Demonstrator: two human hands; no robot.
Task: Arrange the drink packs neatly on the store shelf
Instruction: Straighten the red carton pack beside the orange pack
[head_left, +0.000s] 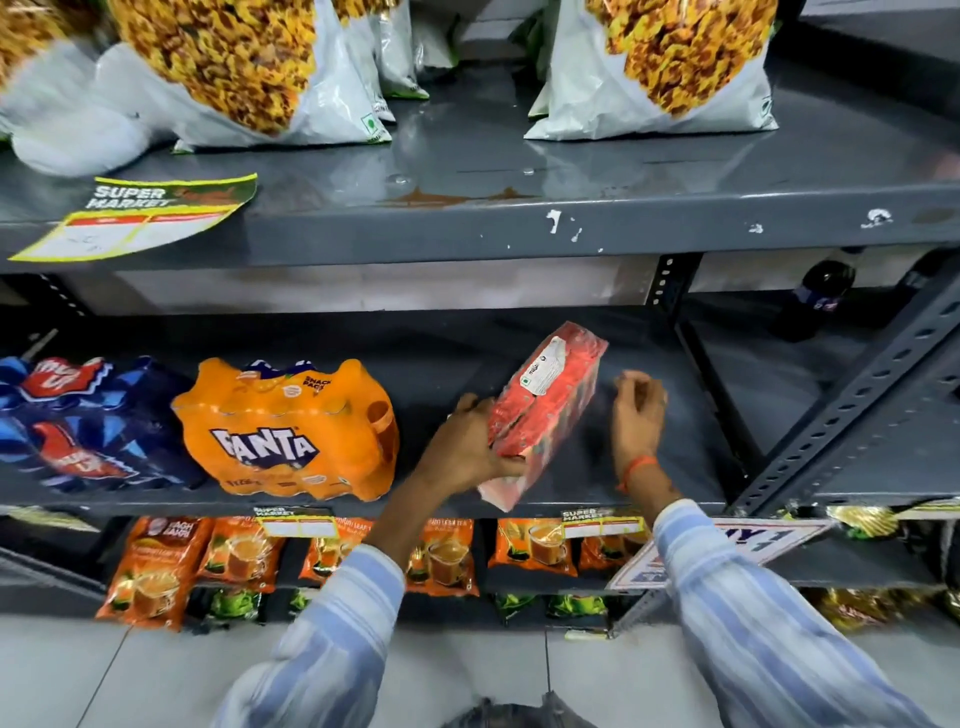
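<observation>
On the middle shelf (675, 467), the left hand (467, 447) gripped a red drink pack (545, 410) by its near left edge. The pack stood tilted on its near end, long axis running from the shelf's front edge up and back-right (white label uppermost). The right hand (638, 415) hovered just beside it, fingers loosely curled, holding nothing. An orange Fanta pack (291, 436) lay to the left.
</observation>
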